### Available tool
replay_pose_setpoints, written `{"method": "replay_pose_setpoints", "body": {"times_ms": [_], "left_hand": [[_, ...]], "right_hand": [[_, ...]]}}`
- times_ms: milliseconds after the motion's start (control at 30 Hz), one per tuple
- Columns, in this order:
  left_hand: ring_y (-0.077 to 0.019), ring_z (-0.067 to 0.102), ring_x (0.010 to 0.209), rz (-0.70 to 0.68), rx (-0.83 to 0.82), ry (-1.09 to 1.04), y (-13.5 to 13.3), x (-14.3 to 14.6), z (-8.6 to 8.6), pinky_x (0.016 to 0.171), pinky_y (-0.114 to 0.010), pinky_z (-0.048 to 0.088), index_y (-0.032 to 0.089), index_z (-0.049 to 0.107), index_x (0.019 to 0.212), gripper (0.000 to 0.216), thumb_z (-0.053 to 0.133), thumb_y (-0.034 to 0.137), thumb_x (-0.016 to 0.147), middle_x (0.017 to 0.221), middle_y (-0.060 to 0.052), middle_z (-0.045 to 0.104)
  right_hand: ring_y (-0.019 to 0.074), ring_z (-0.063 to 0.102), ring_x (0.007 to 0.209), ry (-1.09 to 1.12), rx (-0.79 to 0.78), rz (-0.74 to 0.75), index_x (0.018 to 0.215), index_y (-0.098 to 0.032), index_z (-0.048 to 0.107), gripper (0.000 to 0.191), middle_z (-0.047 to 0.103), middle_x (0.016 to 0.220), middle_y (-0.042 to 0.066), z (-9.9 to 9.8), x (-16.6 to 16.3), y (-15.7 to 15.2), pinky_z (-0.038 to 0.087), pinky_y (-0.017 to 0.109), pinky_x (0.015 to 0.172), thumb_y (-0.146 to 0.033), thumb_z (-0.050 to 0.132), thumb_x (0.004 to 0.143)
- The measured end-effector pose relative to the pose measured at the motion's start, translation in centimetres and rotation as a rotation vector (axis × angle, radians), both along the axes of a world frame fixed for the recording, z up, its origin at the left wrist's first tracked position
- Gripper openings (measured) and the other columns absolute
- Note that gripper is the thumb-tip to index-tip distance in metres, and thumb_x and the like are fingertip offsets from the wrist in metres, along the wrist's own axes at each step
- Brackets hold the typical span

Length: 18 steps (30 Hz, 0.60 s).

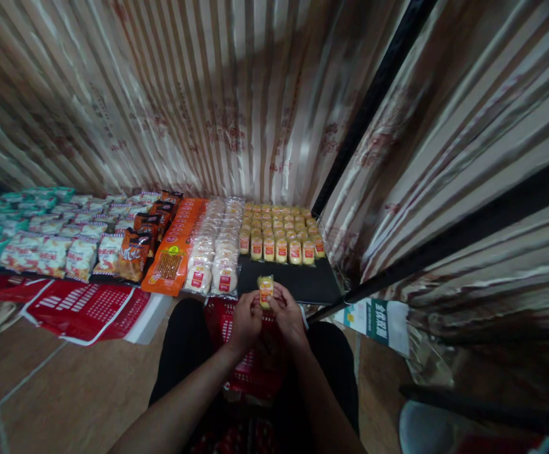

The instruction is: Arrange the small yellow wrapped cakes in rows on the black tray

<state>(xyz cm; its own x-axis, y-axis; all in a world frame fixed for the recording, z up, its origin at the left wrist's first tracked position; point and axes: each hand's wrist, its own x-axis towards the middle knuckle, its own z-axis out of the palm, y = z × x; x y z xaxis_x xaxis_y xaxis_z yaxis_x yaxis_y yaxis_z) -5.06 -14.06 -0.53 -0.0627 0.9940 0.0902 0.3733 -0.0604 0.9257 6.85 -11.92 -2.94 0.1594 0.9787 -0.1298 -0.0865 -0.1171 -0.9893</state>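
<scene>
Above my lap, a small yellow snack packet (265,291) with a red and orange label stands upright between my two hands. My right hand (290,316) grips its right side, with the thumb across the lower front. My left hand (247,320) is closed, its curled fingers at the packet's left edge. Just beyond, rows of matching yellow packets (282,246) stand on a black shelf (274,277). Below my hands, a red basket (250,372) sits between my knees, partly hidden by my forearms.
Left of the yellow packets lie long packs of round rice crackers (201,258), an orange snack bag (173,252), brown bags (135,255) and white bags (52,255). A black pole (373,107) slants up at the right. Striped curtain (255,94) hangs behind the shelf.
</scene>
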Motion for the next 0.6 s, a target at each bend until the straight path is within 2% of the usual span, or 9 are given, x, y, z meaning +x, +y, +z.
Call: {"method": "replay_pose_setpoints", "body": {"times_ms": [200,333,600], "left_hand": [[-0.0200,0.060,0.097,0.088,-0.023,-0.020,1.9,-0.3,0.0,0.092,-0.038,0.047,0.016,0.060,0.105,0.031,0.042,0.014,0.079,0.104,-0.010,0.066],[-0.0202,0.059,0.104,0.089,-0.066,-0.075,2.8,-0.2,0.3,0.097,-0.039,0.044,0.016,0.058,0.110,0.033,0.042,0.014,0.081,0.111,-0.010,0.065],[-0.0224,0.049,0.122,0.123,-0.084,-0.125,3.5,-0.1,0.7,0.108,-0.040,0.033,0.013,0.053,0.121,0.039,0.039,0.027,0.087,0.128,-0.013,0.057]], "right_hand": [[0.0195,0.065,0.089,-0.135,0.053,-0.061,0.109,-0.022,0.062,0.042,0.066,0.103,0.007,-1.0,-1.7,2.3,0.054,0.034,0.082,-0.038,0.061,0.069],[0.0183,0.064,0.085,-0.191,0.073,-0.110,0.106,-0.022,0.063,0.038,0.067,0.098,0.006,-1.6,-2.7,3.8,0.054,0.034,0.080,-0.036,0.059,0.070],[0.0185,0.063,0.083,-0.213,0.090,-0.160,0.104,-0.018,0.060,0.038,0.066,0.093,0.007,-2.3,-4.7,6.2,0.052,0.036,0.082,-0.037,0.056,0.072]]}}
